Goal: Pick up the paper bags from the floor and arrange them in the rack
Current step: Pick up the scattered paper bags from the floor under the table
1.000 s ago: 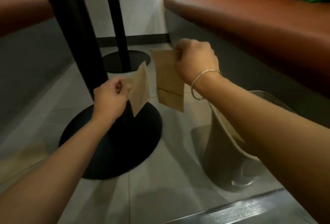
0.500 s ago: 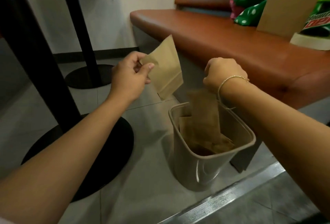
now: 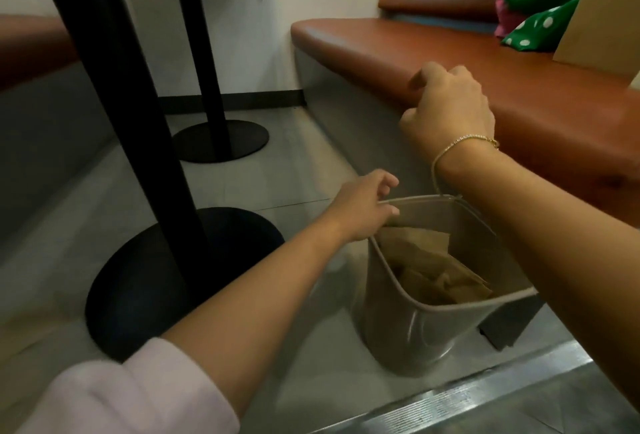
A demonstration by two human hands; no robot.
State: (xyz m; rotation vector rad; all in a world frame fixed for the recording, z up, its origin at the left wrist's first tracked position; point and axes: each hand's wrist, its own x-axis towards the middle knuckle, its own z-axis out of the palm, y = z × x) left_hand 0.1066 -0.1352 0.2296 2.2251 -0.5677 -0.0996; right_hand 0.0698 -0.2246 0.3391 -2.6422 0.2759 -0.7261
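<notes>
While at the bin [image 3: 408,336] rim, left hand [image 3: 360,212] fingers [image 3: 384,180], floor [image 3: 242,184] beside.

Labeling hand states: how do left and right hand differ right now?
The left hand is low, its fingers on the rim of the beige bin that holds the paper bags. The right hand is higher, loosely curled near the bench edge, apart from the bin. Neither holds a bag.

No readable text, label or brand anywhere.
</notes>
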